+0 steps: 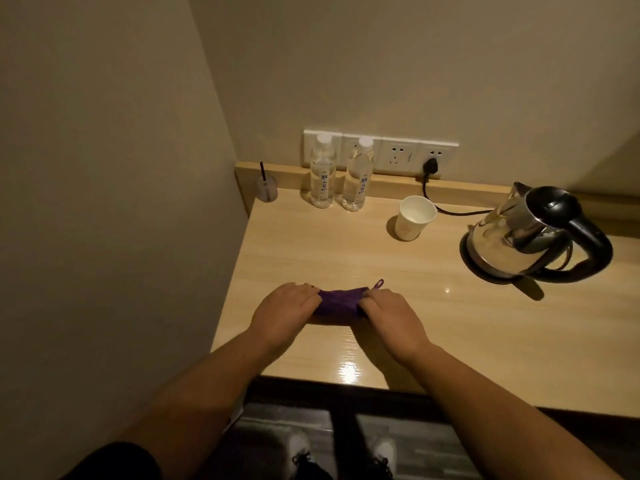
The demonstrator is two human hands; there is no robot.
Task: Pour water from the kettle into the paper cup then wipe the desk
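Kettle (530, 233): sitting upright on its black base at about 2 o'clock on the desk (485, 341), handle turned to the right, cord running back to the wall socket (433, 155).
Paper cup (414, 218): standing upright at about 1 o'clock, near the kettle but apart from it; the inside is looking pale, and whether water is in it cannot be told.
Cloth (341, 303): a purple cloth is lying bunched at 12 o'clock just ahead of the person, its small loop sticking out at the right end.
Left hand (287, 304): pressing down and gripping the cloth's left end, fingers curled over it.
Right hand (389, 315): gripping the cloth's right end in the same way.
Other things: two water bottles (323, 171) are standing by the back wall at 11 o'clock, with a small clear holder (266, 188) at 10 o'clock.
Progress: the kettle resting on its base suggests the pouring is likely finished; the wiping appears to be just starting or under way.
Left to do: sweeping the cloth across the desk, which is showing glossy patches near the front edge.
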